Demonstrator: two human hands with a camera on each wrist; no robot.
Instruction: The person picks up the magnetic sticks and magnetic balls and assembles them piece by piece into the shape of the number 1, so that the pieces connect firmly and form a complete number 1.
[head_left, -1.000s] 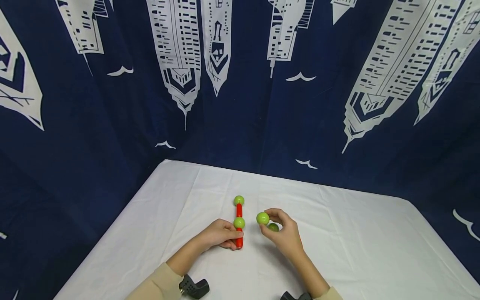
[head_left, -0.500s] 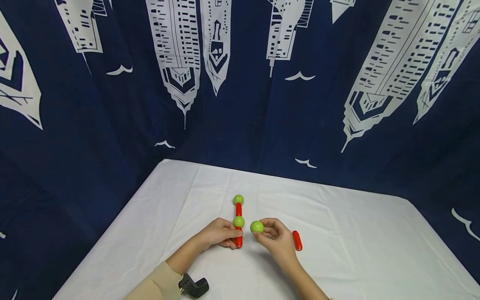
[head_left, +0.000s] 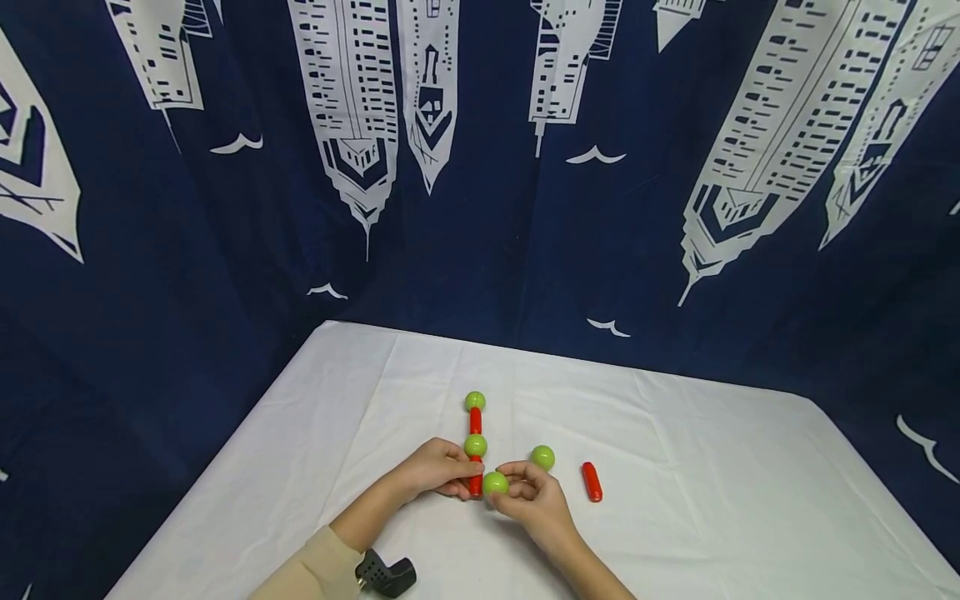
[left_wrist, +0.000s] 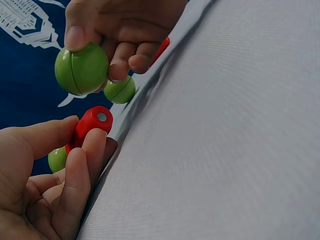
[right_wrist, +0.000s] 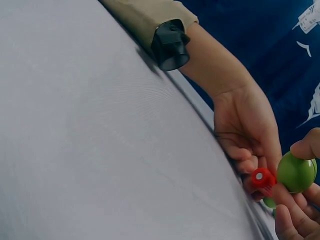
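My left hand [head_left: 441, 468] pinches the near red rod [left_wrist: 94, 121] of a chain in which green balls and red rods alternate. A silvery disc shows in the rod's bare end. Farther along the chain come a green ball [head_left: 476, 446], another red rod [head_left: 476, 421] and a green ball [head_left: 475, 402] at the far tip. My right hand [head_left: 534, 503] holds a loose green ball [left_wrist: 81, 69] between thumb and fingers, close to the right of the rod's near end. In the left wrist view a gap separates that ball from the rod.
On the white-covered table [head_left: 712, 500], a second loose green ball [head_left: 542, 457] lies just beyond my right hand. A loose red rod [head_left: 592, 482] lies farther right. A dark blue patterned cloth [head_left: 480, 250] hangs behind the table's far edge.
My right hand has carried its green ball toward me and leftward to the rod's near end. The loose ball and rod on the table have come out from behind it. My left hand stays put.
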